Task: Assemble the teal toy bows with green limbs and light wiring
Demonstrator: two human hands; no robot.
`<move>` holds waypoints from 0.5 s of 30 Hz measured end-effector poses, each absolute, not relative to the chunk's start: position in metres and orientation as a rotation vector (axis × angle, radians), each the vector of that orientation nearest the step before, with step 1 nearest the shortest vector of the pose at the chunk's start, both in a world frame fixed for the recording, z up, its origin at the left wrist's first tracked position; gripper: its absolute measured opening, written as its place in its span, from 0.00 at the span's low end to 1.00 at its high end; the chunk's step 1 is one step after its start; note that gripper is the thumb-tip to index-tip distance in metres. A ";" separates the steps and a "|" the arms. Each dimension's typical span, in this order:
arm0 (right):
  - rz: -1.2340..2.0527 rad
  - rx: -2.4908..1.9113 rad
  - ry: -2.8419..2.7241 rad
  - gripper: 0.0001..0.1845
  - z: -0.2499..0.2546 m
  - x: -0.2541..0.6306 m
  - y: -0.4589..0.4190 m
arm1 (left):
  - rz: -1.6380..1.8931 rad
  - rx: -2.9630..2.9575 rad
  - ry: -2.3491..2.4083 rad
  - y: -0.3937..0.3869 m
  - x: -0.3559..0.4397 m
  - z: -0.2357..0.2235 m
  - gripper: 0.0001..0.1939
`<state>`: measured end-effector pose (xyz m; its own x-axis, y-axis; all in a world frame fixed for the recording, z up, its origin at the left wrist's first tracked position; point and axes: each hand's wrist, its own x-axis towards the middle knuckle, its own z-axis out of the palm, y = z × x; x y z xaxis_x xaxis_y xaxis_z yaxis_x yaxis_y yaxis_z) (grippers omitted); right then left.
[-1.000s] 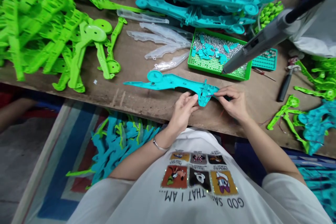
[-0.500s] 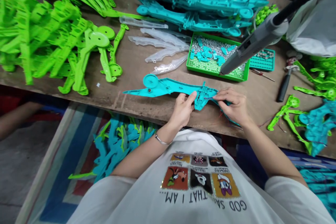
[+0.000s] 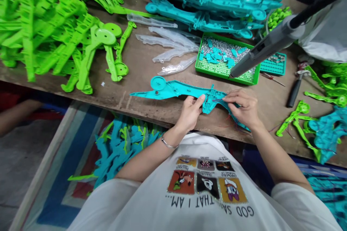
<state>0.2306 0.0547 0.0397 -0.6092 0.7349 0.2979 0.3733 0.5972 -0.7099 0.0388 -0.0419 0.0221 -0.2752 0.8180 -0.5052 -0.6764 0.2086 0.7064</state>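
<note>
Holding a turquoise bow-shaped plastic shell (image 3: 177, 88) above the bench's (image 3: 143, 111) front edge: long, curved, one end tapered, round disc (image 3: 158, 83), ribbed crosspiece (image 3: 208, 101). Our left hand (image 3: 189, 114) clamps it, thumb on top; our right hand (image 3: 244, 107) pinches thin dark wires (image 3: 217, 100).

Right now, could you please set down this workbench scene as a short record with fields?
Left hand: the hand grips the teal shell, thumb on top
Right hand: the hand pinches thin wires at the shell
Beyond the shell: green tray with small silver pieces and teal bits; translucent strips
Overlapping the tray in view: grey cylindrical tool
Far left: heaped lime-green parts
Right: black-handled tool
</note>
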 end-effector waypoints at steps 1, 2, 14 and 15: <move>0.805 -0.872 -2.246 0.12 0.039 0.230 0.054 | 1.448 0.163 1.157 -0.042 0.039 0.021 0.27; 0.798 -0.871 -2.246 0.12 0.040 0.230 0.052 | 1.449 0.162 1.159 -0.043 0.040 0.020 0.27; 0.837 -1.092 -2.068 0.08 0.041 0.215 0.033 | 1.482 0.078 1.058 -0.044 0.042 0.019 0.27; 0.827 -1.120 -2.074 0.07 0.041 0.215 0.032 | 1.491 0.071 1.053 -0.044 0.043 0.019 0.27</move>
<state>0.2147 0.0320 0.0414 -0.4380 0.8689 0.2308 0.4714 0.4405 -0.7641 0.0427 -0.0444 0.0190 -0.2508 0.8179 -0.5178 -0.7616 0.1634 0.6271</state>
